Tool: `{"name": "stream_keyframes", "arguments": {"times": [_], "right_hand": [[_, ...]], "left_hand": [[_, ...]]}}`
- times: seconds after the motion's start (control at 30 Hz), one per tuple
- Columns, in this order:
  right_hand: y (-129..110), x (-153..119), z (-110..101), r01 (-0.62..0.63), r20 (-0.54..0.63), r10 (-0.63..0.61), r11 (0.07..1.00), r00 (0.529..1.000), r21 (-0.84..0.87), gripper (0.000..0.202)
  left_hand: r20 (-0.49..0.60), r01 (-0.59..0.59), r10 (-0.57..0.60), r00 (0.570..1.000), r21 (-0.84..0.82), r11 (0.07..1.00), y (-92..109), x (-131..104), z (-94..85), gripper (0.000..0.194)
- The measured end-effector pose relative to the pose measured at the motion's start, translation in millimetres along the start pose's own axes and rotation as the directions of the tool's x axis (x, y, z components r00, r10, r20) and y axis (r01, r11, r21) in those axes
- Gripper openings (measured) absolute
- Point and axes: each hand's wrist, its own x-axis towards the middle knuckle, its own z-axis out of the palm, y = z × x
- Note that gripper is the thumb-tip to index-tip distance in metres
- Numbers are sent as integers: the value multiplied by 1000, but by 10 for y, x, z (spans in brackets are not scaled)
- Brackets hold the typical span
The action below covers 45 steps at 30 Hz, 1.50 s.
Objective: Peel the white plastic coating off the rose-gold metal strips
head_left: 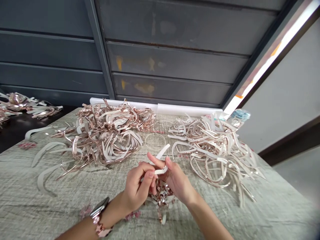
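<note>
Near the middle of the table, my left hand (138, 183), with a watch on its wrist, pinches one end of a white and rose-gold strip (161, 171). My right hand (177, 180) meets it from the right, its thumb and fingers closed on the same strip, whose free end sticks up beyond the fingers. Beneath both hands hangs or lies a bunch of curled rose-gold strips (163, 196); its upper part is hidden by the hands. A heap of loose strips (110, 146) lies to the left, and another heap (212, 146) to the right.
The patterned table (95, 186) stands against dark panels (170, 63). White rolls (185, 110) lie along its back edge. A clear and blue plastic item (240, 115) sits at the back right. More shiny strips (22, 105) rest on a dark surface at the far left.
</note>
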Motion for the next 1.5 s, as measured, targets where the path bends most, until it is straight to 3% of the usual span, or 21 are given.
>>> {"name": "stream_keyframes", "arguments": {"times": [0.4, 0.7, 0.9, 1.17, 1.5], "right_hand": [[-80, 28, -1, -22, 8, 21, 985, 1000, 170, 54], [-128, 52, -9, -51, -53, 66, 967, 996, 251, 62], [-142, 64, -20, -17, -86, 43, 959, 995, 281, 60], [-232, 68, -29, 14, -166, 37, 956, 985, 294, 58], [-310, 68, -81, 90, -258, -13, 954, 966, 288, 62]], "left_hand": [[-93, 19, -27, 995, -81, 997, -24, -46, -42, 19], [-201, -56, 45, 979, -49, 997, -55, -14, -67, 21], [-263, -123, 126, 957, 27, 992, -15, 4, -86, 23], [-358, -98, 104, 928, 33, 995, -15, 64, -91, 27], [-379, -76, 78, 922, 19, 997, -1, 79, -105, 28]]}}
